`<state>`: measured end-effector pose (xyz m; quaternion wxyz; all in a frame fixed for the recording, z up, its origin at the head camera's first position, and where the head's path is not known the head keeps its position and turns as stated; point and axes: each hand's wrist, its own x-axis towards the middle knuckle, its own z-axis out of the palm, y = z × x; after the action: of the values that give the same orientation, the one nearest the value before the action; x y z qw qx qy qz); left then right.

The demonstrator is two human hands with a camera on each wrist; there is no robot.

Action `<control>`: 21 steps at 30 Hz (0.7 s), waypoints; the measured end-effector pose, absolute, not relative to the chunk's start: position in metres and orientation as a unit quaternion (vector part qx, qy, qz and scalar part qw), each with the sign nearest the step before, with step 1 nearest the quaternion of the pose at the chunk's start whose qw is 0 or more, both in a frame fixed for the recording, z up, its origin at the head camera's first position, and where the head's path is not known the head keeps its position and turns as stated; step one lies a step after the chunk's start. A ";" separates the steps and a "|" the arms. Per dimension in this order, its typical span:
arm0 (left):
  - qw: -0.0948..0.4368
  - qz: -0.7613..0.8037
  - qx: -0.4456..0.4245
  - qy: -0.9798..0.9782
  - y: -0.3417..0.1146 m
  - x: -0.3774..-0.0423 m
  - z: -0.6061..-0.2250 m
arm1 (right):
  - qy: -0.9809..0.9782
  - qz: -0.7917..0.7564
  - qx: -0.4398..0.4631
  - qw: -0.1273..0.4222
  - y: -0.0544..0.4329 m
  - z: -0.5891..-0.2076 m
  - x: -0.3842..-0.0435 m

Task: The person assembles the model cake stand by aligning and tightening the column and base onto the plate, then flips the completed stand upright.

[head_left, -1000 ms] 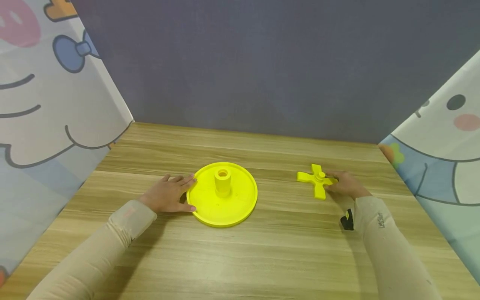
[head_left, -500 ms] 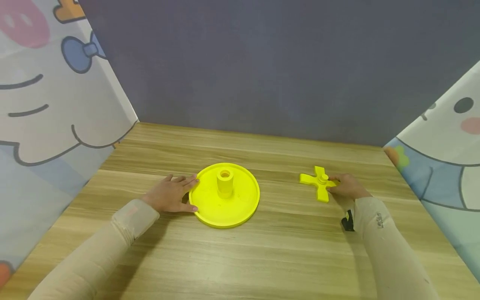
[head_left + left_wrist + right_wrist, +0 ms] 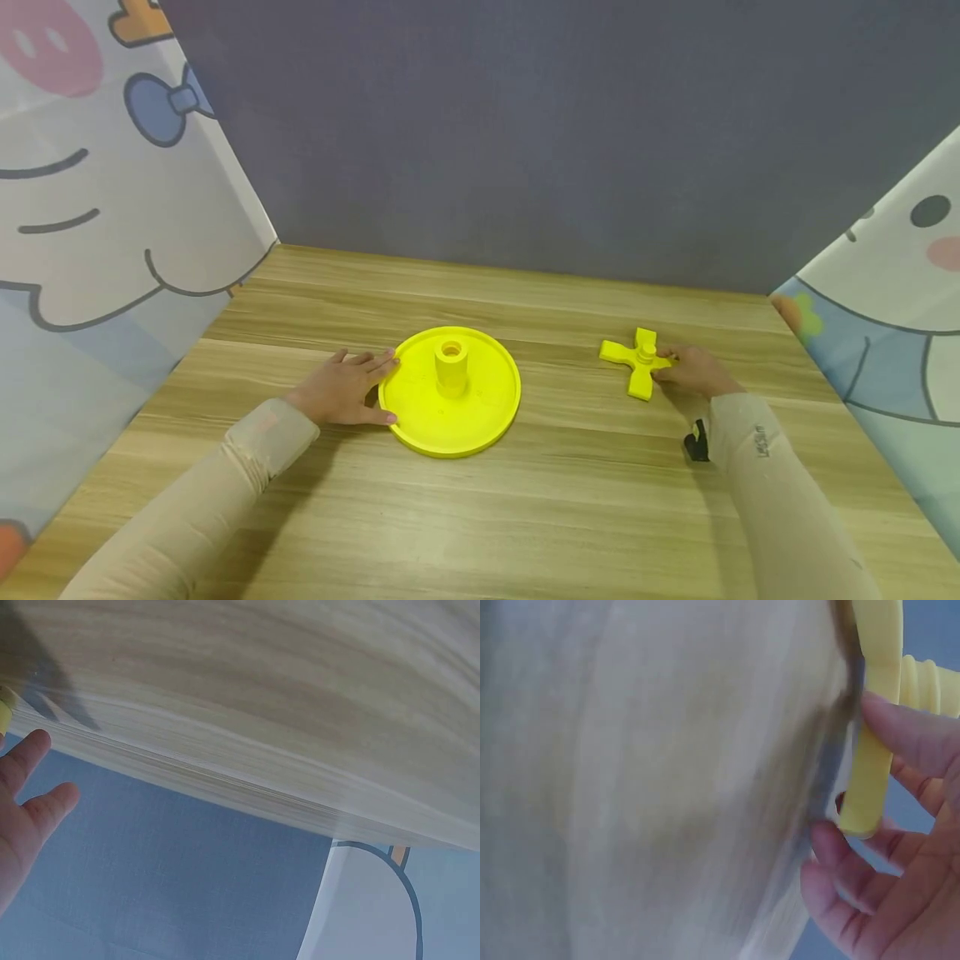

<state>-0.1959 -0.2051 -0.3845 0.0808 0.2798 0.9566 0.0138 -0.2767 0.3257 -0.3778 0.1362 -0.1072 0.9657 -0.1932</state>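
r hand pinches arm of yellow cross, prob. light, stiff; stud beside grip seems holdable; l hand, fingers spread, touches disc.

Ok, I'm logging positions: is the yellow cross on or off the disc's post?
Off: the right hand pinches the yellow cross, apart from the disc, whose post stands uncovered.
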 end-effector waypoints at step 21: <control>0.084 0.028 0.282 0.955 -0.207 -0.197 -0.386 | 0.752 -0.614 0.054 0.233 0.317 -0.372 -0.255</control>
<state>-0.1969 -0.2074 -0.3864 0.0841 0.2816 0.9554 0.0283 -0.2551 0.3169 -0.3723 0.2329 0.0544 0.7520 -0.6142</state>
